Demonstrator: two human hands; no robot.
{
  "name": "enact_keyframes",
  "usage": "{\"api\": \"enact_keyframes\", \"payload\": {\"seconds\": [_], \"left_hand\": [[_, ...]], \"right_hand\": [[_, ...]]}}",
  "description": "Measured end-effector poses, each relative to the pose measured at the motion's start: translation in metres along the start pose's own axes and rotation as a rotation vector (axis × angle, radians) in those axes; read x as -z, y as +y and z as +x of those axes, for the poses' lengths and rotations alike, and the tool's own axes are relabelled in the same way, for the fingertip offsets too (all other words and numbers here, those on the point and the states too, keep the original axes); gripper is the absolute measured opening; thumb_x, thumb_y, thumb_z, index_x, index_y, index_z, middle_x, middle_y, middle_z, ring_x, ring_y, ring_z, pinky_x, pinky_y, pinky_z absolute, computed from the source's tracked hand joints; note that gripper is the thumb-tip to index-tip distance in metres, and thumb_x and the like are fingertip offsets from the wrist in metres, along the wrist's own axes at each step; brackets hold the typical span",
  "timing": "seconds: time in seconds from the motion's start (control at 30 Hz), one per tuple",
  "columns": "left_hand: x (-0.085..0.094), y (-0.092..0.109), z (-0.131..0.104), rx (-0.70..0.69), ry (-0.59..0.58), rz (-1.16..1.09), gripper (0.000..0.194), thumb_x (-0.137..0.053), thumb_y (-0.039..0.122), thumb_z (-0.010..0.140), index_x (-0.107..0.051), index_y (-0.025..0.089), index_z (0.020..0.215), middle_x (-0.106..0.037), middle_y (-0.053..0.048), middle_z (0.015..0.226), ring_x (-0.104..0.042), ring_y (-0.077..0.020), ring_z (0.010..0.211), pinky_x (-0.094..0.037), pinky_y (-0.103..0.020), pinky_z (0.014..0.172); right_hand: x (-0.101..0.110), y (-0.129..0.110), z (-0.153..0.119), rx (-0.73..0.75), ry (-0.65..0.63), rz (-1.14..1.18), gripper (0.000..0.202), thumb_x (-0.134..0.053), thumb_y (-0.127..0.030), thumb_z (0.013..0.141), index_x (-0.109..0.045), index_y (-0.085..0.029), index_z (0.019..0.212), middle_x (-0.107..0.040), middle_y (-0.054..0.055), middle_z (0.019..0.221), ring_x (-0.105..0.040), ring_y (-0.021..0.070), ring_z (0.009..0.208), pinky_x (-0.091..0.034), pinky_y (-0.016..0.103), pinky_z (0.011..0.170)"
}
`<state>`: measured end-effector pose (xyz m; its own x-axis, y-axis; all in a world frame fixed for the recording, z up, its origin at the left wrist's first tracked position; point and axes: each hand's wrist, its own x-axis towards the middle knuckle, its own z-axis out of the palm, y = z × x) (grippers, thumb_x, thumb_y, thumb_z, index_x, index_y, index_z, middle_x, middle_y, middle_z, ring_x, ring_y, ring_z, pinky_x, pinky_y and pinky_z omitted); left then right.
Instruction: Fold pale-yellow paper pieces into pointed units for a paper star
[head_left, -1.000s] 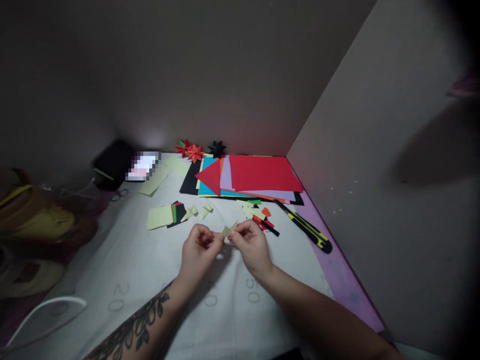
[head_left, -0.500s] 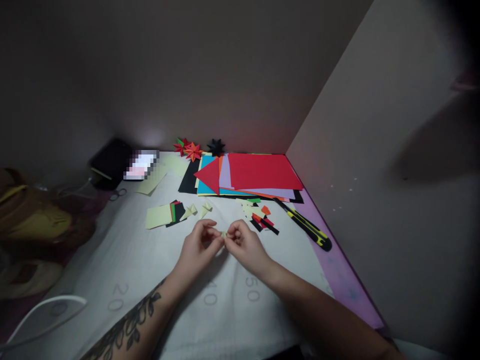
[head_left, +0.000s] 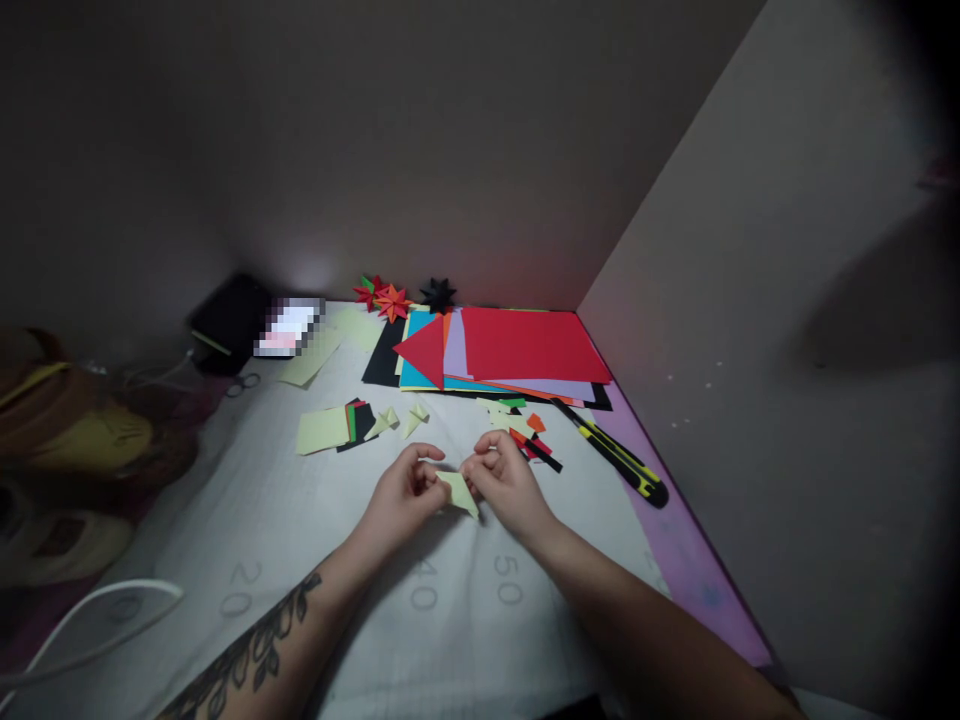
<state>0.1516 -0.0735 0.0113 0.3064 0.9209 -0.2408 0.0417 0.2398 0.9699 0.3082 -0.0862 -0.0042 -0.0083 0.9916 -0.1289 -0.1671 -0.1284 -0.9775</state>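
Observation:
A small pale yellow-green folded paper (head_left: 460,493) is between my hands, its pointed end hanging down. My left hand (head_left: 411,488) pinches its left side between thumb and fingers. At its upper right edge, my right hand (head_left: 501,480) holds it with bent fingertips. Two folded pale pieces, one on the left (head_left: 384,421) and one on the right (head_left: 416,419), lie just beyond my left hand. Beside them is a stack of small paper squares (head_left: 324,430), pale on top, with green, red and black edges showing.
Large coloured sheets (head_left: 536,345) lie at the back, near paper stars (head_left: 392,302). A yellow-black cutter (head_left: 619,460) and paper scraps (head_left: 536,450) are at the right. Small scissors (head_left: 243,385), a phone (head_left: 289,328) and a white cable (head_left: 112,585) are at the left.
The folded paper, earlier mostly hidden between my fingertips, now shows a wide flat face with a downward point. My hands have moved slightly apart, and the camera view has shifted a little.

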Motion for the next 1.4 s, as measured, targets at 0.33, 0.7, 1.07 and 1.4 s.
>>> {"api": "enact_keyframes", "payload": {"seconds": [0.33,0.7,1.07,1.4], "left_hand": [[0.005,-0.007,0.004,-0.017,0.043,-0.06,0.033,-0.063,0.021,0.069,-0.048,0.018,0.098,-0.049,0.01,0.059,-0.044,-0.0072,0.052,-0.034,-0.02,0.051],[0.001,-0.003,0.002,-0.048,0.023,-0.062,0.03,-0.067,0.026,0.071,-0.054,0.017,0.096,-0.062,0.002,0.068,-0.056,-0.0116,0.062,-0.042,-0.023,0.061],[0.016,-0.004,0.012,-0.059,0.291,-0.215,0.033,-0.074,0.032,0.068,-0.056,0.016,0.091,-0.058,0.006,0.059,-0.051,-0.0077,0.054,-0.039,-0.019,0.057],[0.003,-0.002,0.003,0.003,0.229,-0.099,0.029,-0.075,0.034,0.065,-0.062,0.015,0.083,-0.069,-0.001,0.071,-0.061,-0.0141,0.063,-0.045,-0.025,0.062]], "right_hand": [[0.007,-0.006,0.001,-0.142,-0.183,-0.216,0.018,-0.06,-0.031,0.075,-0.054,-0.018,0.064,-0.05,-0.005,0.049,-0.04,0.0074,0.043,-0.03,0.02,0.044],[0.001,-0.003,-0.006,0.02,-0.17,-0.517,0.014,-0.055,-0.021,0.074,-0.056,-0.018,0.06,-0.052,-0.005,0.057,-0.044,0.0097,0.054,-0.033,0.021,0.053],[0.005,-0.002,-0.004,0.196,-0.008,-0.467,0.006,-0.061,-0.019,0.073,-0.059,-0.02,0.078,-0.059,0.0,0.077,-0.053,0.0135,0.066,-0.041,0.024,0.059],[0.002,-0.001,-0.006,0.295,0.014,-0.483,0.013,-0.056,-0.019,0.081,-0.068,-0.022,0.086,-0.068,0.004,0.086,-0.063,0.0188,0.081,-0.049,0.028,0.067]]}}
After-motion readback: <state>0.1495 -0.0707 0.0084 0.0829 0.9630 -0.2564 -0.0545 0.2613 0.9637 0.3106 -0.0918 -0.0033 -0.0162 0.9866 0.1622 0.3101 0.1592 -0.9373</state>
